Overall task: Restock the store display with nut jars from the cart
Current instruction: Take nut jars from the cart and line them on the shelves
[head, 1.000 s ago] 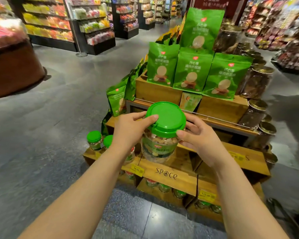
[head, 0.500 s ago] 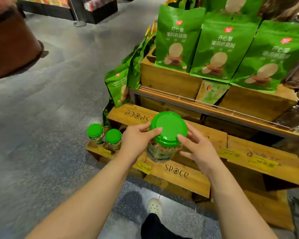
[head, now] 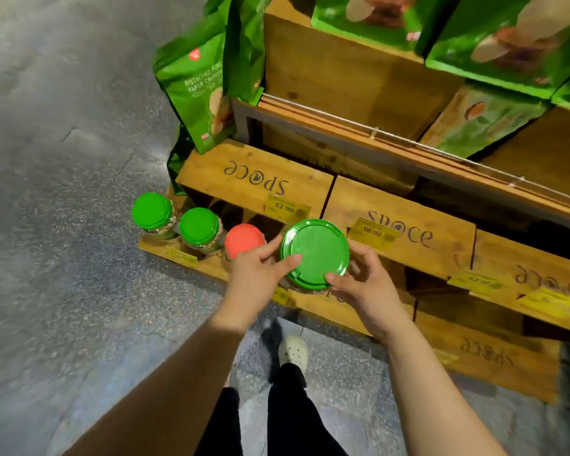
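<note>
Two bare hands, both arms extended forward and down.
Left hand point(head: 254, 274): fingers curled, thumb laid forward, gripping. Right hand point(head: 366, 287): fingers spread and bent, fingertips point(head: 330, 277) pressing inward; forearms converge.

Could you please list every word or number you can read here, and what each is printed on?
"PISTACHIO", "PAPER": green snack bag; the rest is blurred.
"space": wooden crate, upside down; second crate.
"62.90": yellow price tag.
"56.90": second yellow tag.
Other tags, upper bags: too blurred.

upright green-lidded nut jar point(head: 315, 253) above crates
</note>
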The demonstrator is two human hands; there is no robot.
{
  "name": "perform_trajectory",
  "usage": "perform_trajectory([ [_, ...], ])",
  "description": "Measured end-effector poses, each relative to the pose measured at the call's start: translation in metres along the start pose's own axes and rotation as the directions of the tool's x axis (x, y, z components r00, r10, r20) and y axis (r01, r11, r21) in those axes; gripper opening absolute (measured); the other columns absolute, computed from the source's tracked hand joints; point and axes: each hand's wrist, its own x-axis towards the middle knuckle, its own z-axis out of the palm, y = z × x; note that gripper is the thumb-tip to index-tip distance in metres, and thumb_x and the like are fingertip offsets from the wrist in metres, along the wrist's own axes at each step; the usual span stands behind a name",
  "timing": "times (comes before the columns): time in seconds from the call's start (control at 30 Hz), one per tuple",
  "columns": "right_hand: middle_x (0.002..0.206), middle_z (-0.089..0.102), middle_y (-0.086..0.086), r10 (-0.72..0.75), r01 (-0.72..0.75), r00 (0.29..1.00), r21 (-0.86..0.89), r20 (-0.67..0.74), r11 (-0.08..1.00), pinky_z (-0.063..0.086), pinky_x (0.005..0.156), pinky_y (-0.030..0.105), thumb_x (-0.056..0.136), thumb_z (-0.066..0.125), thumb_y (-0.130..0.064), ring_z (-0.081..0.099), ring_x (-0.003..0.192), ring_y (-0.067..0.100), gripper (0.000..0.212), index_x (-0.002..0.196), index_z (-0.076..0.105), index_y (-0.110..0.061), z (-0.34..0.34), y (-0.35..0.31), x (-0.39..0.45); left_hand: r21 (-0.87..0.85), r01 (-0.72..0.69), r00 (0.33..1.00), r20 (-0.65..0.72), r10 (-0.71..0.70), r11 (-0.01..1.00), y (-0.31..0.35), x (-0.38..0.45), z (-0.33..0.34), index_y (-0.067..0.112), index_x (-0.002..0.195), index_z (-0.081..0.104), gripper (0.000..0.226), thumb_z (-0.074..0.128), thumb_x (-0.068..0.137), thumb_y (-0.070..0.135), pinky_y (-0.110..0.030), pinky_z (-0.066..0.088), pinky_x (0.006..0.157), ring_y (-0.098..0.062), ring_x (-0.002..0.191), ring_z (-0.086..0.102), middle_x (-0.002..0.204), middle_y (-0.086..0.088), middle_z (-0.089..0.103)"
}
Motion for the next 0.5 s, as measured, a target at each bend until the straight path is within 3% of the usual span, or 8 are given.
perform_trajectory([
  [0.1, 0.129, 0.068, 0.001, 0.031, -0.029, 0.999, 0.054, -0.039, 0.998, 0.054, 0.1, 0.05, 0.063, 0.089, -0.011, 0.061, 0.128, 0.026, 0.071, 0.125, 0.056, -0.021, 0.005, 0.035, 0.022, -0.025, 0.066, 0.998, 0.016, -0.065, 0.998, -0.036, 0.027, -0.004, 0.008, 0.143, 0.054, 0.063, 0.079, 0.085, 0.008, -0.019, 0.05, 0.101, -0.008, 0.127, 0.058, 0.142, -0.001, 0.059],
  [0.17, 0.128, 0.07, 0.0, 0.054, -0.049, 0.997, 0.081, -0.059, 0.996, 0.051, 0.103, 0.052, 0.047, 0.101, -0.031, 0.061, 0.128, 0.024, 0.086, 0.122, 0.058, -0.024, 0.007, 0.059, 0.037, -0.05, 0.106, 0.994, 0.032, -0.105, 0.993, -0.06, 0.044, -0.004, 0.004, 0.145, 0.051, 0.067, 0.079, 0.085, 0.005, -0.032, 0.046, 0.111, -0.012, 0.135, 0.054, 0.147, -0.004, 0.055],
  [0.23, 0.131, 0.068, 0.002, 0.048, -0.041, 0.996, 0.096, -0.072, 0.995, 0.047, 0.108, 0.056, 0.037, 0.104, -0.041, 0.06, 0.129, 0.024, 0.092, 0.119, 0.063, -0.029, 0.008, 0.082, 0.05, -0.072, 0.123, 0.991, 0.06, -0.119, 0.99, -0.085, 0.058, -0.003, 0.001, 0.145, 0.05, 0.067, 0.078, 0.084, 0.002, -0.025, 0.05, 0.105, -0.003, 0.127, 0.058, 0.145, -0.001, 0.054],
  [0.3, 0.133, 0.067, 0.004, 0.034, -0.026, 0.997, 0.099, -0.075, 0.995, 0.042, 0.111, 0.06, 0.038, 0.104, -0.042, 0.059, 0.131, 0.024, 0.083, 0.112, 0.068, -0.037, 0.007, 0.103, 0.063, -0.093, 0.131, 0.987, 0.109, -0.121, 0.987, -0.106, 0.07, -0.003, 0.0, 0.145, 0.048, 0.066, 0.077, 0.086, 0.001, -0.015, 0.05, 0.096, 0.009, 0.114, 0.061, 0.139, 0.003, 0.056],
  [0.37, 0.135, 0.066, 0.005, 0.027, -0.02, 0.997, 0.099, -0.072, 0.995, 0.04, 0.112, 0.063, 0.04, 0.104, -0.041, 0.057, 0.132, 0.025, 0.079, 0.111, 0.07, -0.039, 0.006, 0.119, 0.076, -0.101, 0.137, 0.984, 0.127, -0.124, 0.985, -0.125, 0.082, -0.003, 0.003, 0.146, 0.049, 0.069, 0.08, 0.085, 0.01, -0.019, 0.051, 0.099, 0.006, 0.116, 0.062, 0.143, 0.002, 0.056],
  [0.5, 0.135, 0.066, 0.007, 0.047, -0.038, 0.996, 0.118, -0.071, 0.992, 0.041, 0.11, 0.064, 0.04, 0.104, -0.039, 0.058, 0.132, 0.028, 0.082, 0.114, 0.069, -0.033, 0.004, 0.144, 0.101, -0.049, 0.11, 0.991, 0.083, -0.106, 0.993, -0.15, 0.103, 0.002, 0.012, 0.147, 0.053, 0.093, 0.083, 0.068, 0.051, -0.041, 0.049, 0.11, -0.01, 0.131, 0.058, 0.143, -0.001, 0.06],
])
